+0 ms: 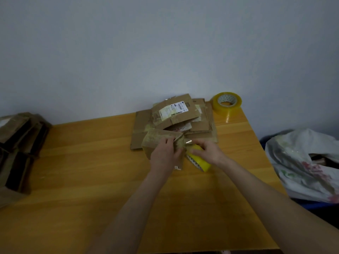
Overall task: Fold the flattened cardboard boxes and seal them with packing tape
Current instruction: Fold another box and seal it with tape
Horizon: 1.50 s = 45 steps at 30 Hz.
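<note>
The desk (91,180) carries flattened cardboard (198,125) stacked at its far edge. Just in front, the left hand (165,153) curls round a folded box (156,141). The right hand (207,150) grips a tape roll (200,162) beside it.

small cardboard box (156,142): near face and right end covered by the left grip (164,154); flap seam beneath the fingers cannot be told.
yellow tape roll (200,162): upper half hidden under the right grip (207,151); core print too small to read.
flattened box stack (201,125): lower sheets overlapped, front edge behind the small cardboard box; sheet count cannot be told.
shipping label (173,110): text and barcodes too small to read.
folded boxes (20,143), far left: dim, cut by the left edge; number unclear.
plastic bag (302,162): cut by the right edge; contents mostly hidden.
forearms (256,195): cut off by the bottom edge.
surface (91,180): near left corner beyond the frame.
</note>
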Tool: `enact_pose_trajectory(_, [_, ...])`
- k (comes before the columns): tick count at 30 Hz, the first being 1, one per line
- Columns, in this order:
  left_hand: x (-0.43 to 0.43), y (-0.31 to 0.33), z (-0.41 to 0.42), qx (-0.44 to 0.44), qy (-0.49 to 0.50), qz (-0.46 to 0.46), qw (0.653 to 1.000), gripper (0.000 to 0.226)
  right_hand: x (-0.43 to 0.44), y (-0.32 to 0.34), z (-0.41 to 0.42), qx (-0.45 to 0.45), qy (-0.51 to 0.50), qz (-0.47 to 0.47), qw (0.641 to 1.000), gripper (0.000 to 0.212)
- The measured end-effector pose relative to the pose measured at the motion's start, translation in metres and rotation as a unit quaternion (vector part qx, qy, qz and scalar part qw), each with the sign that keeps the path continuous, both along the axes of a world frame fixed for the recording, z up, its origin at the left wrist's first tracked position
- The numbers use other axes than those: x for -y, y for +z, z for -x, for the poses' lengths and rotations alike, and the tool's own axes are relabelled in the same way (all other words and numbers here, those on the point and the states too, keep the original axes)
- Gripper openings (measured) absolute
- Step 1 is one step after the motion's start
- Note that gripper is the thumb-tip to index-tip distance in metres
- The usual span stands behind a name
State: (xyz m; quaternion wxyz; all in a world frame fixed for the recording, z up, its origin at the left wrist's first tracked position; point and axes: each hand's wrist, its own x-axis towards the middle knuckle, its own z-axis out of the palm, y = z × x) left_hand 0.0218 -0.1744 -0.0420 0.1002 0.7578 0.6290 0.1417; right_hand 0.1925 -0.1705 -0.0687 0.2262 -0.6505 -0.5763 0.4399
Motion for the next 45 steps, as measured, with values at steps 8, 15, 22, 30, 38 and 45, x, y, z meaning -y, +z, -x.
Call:
enact_pose_trajectory(8, [0.001,-0.006,0.004,-0.007,-0.004,0.014,1.000,0.047,0.011,-0.008,-0.018,0.084,0.043,0.034,0.995,0.054])
enact_pose_trajectory(15, [0.006,-0.001,0.005,-0.016,-0.005,0.032,0.999,0.049,0.015,0.010,-0.011,0.233,0.035,0.045,0.971,0.036])
enact_pose_trajectory(22, [0.008,0.025,0.002,0.019,0.021,0.052,0.998,0.050,0.020,0.021,-0.003,0.168,-0.044,0.017,0.985,0.028])
enact_pose_trajectory(30, [0.061,0.035,-0.017,-0.118,-0.012,0.049,0.992,0.054,0.026,0.027,-0.003,0.187,-0.069,0.008,0.980,0.027])
enact_pose_trajectory(38, [0.054,0.027,-0.033,-0.100,0.011,0.068,0.993,0.041,0.031,0.029,0.000,0.207,-0.062,-0.002,0.976,0.029])
enact_pose_trajectory(45, [0.048,0.024,-0.035,-0.113,0.007,0.076,0.991,0.030,0.028,0.031,0.002,0.242,-0.063,-0.016,0.968,0.028])
